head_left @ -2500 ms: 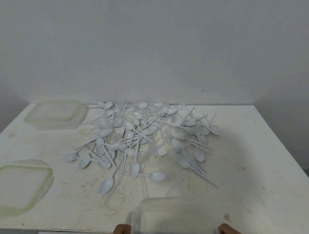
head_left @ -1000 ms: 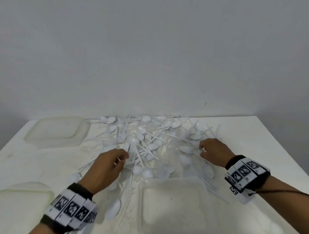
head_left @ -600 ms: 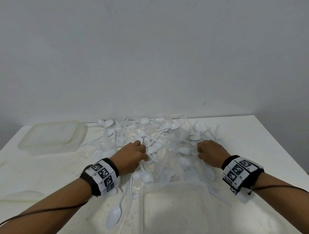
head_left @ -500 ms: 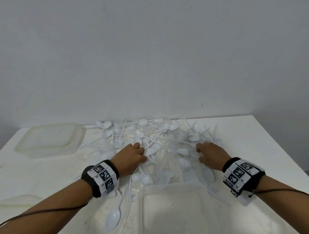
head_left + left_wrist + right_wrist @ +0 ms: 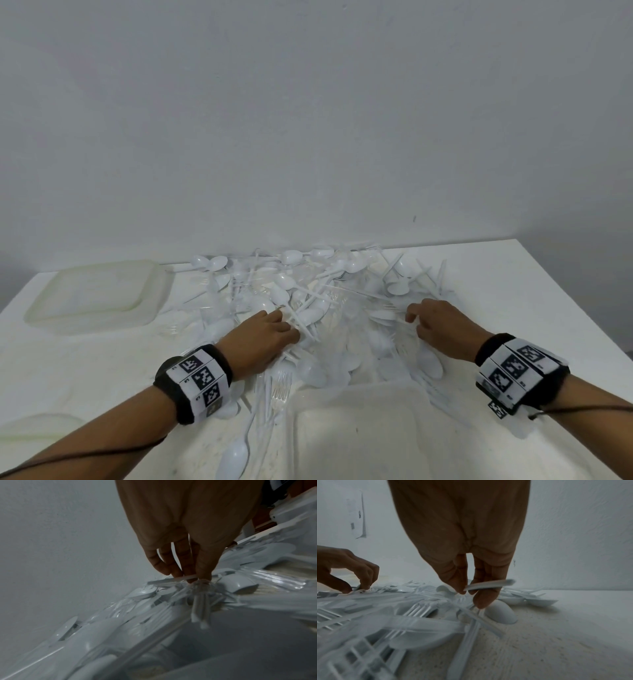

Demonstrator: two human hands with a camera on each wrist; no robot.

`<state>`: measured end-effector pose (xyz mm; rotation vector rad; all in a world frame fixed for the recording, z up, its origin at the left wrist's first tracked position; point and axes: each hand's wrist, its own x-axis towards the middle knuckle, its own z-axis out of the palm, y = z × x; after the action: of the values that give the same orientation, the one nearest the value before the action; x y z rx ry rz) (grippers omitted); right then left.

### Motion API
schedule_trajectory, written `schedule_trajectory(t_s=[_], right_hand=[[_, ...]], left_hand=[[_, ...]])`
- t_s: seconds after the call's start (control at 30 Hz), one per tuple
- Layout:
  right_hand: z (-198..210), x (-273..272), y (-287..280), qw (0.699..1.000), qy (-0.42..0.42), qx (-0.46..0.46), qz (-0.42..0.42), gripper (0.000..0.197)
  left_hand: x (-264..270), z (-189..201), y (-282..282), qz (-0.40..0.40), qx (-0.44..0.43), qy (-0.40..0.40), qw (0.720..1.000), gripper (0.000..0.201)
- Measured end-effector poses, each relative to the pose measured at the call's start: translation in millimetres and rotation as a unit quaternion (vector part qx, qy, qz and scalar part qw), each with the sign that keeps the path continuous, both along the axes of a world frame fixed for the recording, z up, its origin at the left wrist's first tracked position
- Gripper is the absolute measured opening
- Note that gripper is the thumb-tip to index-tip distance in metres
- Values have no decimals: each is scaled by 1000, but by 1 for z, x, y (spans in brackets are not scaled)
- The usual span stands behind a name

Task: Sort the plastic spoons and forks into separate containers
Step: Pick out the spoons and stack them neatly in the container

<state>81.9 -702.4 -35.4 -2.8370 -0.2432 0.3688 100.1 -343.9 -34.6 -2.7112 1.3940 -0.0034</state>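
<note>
A heap of white plastic spoons and clear plastic forks [image 5: 318, 301] covers the middle of the white table [image 5: 513, 308]. My left hand [image 5: 287, 325] is in the heap's left half; its thumb and fingers [image 5: 190, 577] pinch the thin handle of a white utensil [image 5: 164, 580]. My right hand [image 5: 412, 320] is in the heap's right half, thumb and forefinger pinching another white utensil's handle [image 5: 489, 584], lifted slightly off the heap. The ends of both utensils are hidden. An empty clear container [image 5: 359, 431] sits in front of the heap, between my forearms.
A second clear container [image 5: 96, 294] stands at the back left. A lid with a greenish rim [image 5: 34, 428] lies at the front left. A lone white spoon [image 5: 234, 457] lies near the front edge. The wall runs right behind the heap.
Both hands came in from the front edge and reached into the heap. In the last half second they barely moved, and their fingers drew together on handles.
</note>
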Motion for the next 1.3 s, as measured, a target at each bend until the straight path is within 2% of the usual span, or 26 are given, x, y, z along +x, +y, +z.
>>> schedule_trajectory(t_s=[0.1,0.2,0.27,0.33,0.43,0.57,0.7,0.8,0.87,1.0,1.1,1.3], right_hand=[[-2,-1,-1,999,-28,32,-22,18],[3,0,2,994,-46,80,-61,16],[7,1,4,989,-55,110,-86,12],[9,1,5,985,-67,126,-94,11],[9,4,7,981,-87,140,-103,22],[11,8,10,978,-105,142,-115,38],[13,9,12,971,-109,160,-141,37],[14,9,9,972,-96,152,-153,39],[12,6,4,974,-89,142,-154,36],[8,4,-8,977,-97,124,-143,18],[9,5,-11,982,-57,123,-129,13],[1,14,1,994,7,69,-87,3]], left_hand=[[1,1,4,33,-38,74,996,35],[4,11,13,87,-36,147,985,24],[6,15,21,101,-31,160,981,17],[9,20,26,126,-32,178,975,22],[16,30,29,185,-73,184,963,28],[29,32,12,292,-164,175,926,17],[49,21,-26,384,-141,174,896,34],[62,13,-49,433,-83,200,875,38],[68,10,-59,455,-60,207,864,38],[76,6,-65,487,-71,226,841,33],[80,5,-64,489,-67,256,831,26],[82,17,-51,507,-137,287,801,20]])
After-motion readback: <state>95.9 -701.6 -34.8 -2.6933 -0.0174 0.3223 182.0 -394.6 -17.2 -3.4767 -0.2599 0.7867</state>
